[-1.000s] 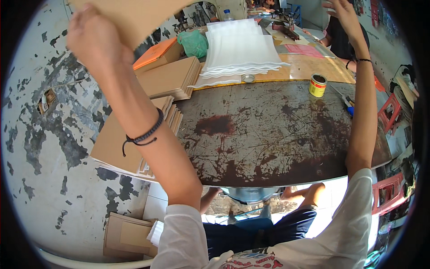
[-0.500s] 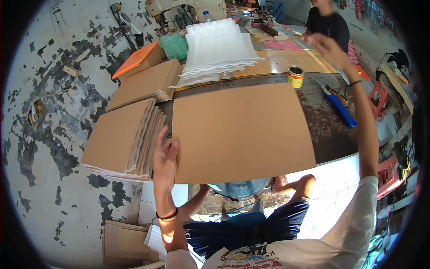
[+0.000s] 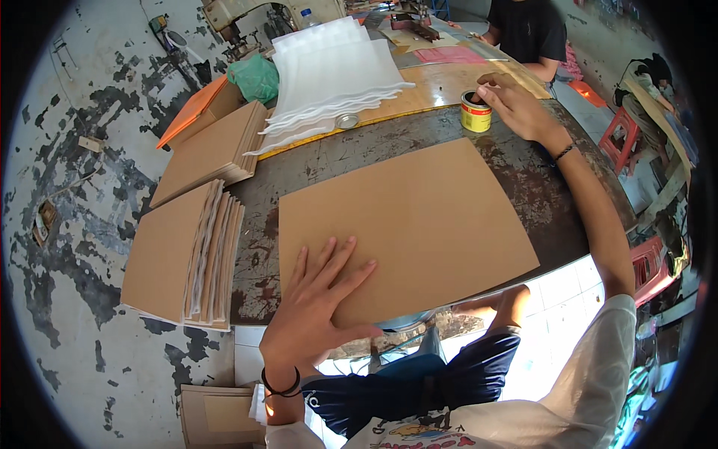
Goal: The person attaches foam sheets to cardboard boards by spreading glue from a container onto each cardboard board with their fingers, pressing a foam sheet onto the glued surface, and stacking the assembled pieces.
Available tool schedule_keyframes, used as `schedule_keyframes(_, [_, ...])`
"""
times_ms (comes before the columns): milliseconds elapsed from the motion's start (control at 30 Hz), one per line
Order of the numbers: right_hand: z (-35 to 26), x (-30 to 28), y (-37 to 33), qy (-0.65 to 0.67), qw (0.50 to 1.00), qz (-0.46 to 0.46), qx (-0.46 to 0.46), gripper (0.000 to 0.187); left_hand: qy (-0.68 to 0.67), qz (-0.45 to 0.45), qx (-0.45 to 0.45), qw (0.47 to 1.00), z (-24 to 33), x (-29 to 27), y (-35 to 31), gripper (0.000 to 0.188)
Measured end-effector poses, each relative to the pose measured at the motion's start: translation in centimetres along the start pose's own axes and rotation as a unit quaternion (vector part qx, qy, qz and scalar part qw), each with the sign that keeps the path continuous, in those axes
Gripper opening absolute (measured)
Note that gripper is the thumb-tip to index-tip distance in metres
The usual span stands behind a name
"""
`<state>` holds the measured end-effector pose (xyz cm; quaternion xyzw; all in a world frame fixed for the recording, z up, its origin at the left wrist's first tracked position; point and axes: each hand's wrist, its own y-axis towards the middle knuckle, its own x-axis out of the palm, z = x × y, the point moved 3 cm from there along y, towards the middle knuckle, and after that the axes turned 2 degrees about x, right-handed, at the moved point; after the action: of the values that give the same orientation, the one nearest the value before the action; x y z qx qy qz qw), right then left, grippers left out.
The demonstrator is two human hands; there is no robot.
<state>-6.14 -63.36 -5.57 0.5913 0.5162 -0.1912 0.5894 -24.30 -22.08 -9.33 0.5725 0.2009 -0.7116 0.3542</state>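
At the table's left edge, a stack of brown boards (image 3: 179, 258) hangs partly over the side, with a second stack (image 3: 213, 150) behind it and an orange folder (image 3: 193, 112) at the far left corner. The left hand (image 3: 314, 310) lies flat with fingers spread, gripping nothing, pressing the near left corner of a cardboard sheet (image 3: 419, 221) that rests flat on the middle of the table (image 3: 419, 135) and overhangs its near edge. The sheet looks light, stiff and smooth, likely to slide and to crease if bent; the overhanging near edge seems the best hold. Behind it, a pile of white foam sheets (image 3: 333, 71) and a small metal lid (image 3: 346, 120). At the far right edge, the right hand (image 3: 516, 105), loosely curled, has its fingertips at a small yellow tin (image 3: 475, 112); whether it grips anything cannot be told.
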Motion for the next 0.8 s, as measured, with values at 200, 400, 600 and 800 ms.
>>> schedule_keyframes(200, [-0.1, -2.0, 0.7, 0.042, 0.998, 0.054, 0.017, 0.061, 0.024, 0.005, 0.053, 0.998, 0.1, 0.5, 1.9, 0.089])
schedule_keyframes(400, [0.7, -1.8, 0.5, -0.006, 0.995, 0.098, -0.029, 0.058, 0.015, 0.025, 0.06, 0.998, -0.1, 0.7, 2.0, 0.087])
schedule_keyframes(600, [0.2, -1.2, 0.4, -0.091, 0.994, 0.045, -0.05, 0.054, 0.003, 0.055, 0.055, 0.997, -0.2, 1.0, 2.0, 0.091])
schedule_keyframes(800, [0.1, -2.1, 0.2, -0.197, 0.972, 0.053, -0.118, 0.049, 0.0, 0.077, 0.058, 0.995, 0.1, 0.6, 1.5, 0.087])
